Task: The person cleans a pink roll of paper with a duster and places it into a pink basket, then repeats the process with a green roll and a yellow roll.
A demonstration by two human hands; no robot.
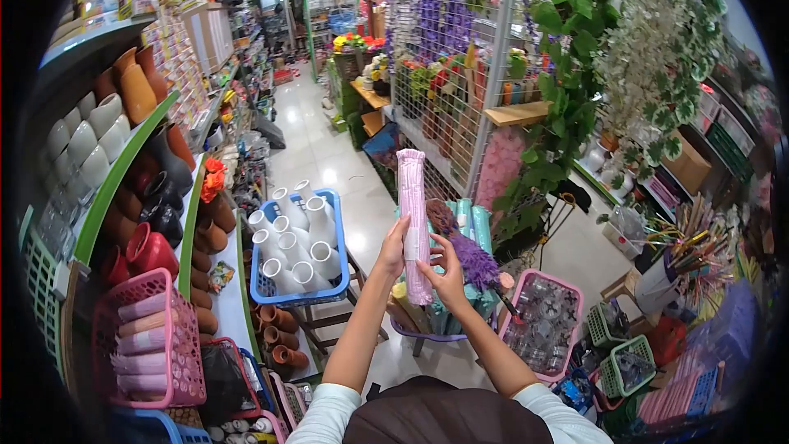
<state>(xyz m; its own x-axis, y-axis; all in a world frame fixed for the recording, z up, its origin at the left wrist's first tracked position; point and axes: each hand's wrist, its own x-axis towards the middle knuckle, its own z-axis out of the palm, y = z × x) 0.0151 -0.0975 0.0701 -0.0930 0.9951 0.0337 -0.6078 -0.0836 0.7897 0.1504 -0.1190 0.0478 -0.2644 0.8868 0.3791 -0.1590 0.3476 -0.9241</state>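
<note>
A long pink roll, perhaps crepe paper, stands nearly upright in front of me, with a pale label around its middle. My left hand is wrapped round its left side. Lower down on the right, my right hand grips it with the thumb against the roll and the other fingers bent. Just behind my right hand are several teal wrapped rolls and a fluffy purple bunch, in a basket whose rim shows partly below my hands.
White vases fill a blue basket at left. A pink basket of clear glassware stands at right. Another pink basket holds pink rolls by shelves of pots. A wire rack and hanging greenery border the tiled aisle.
</note>
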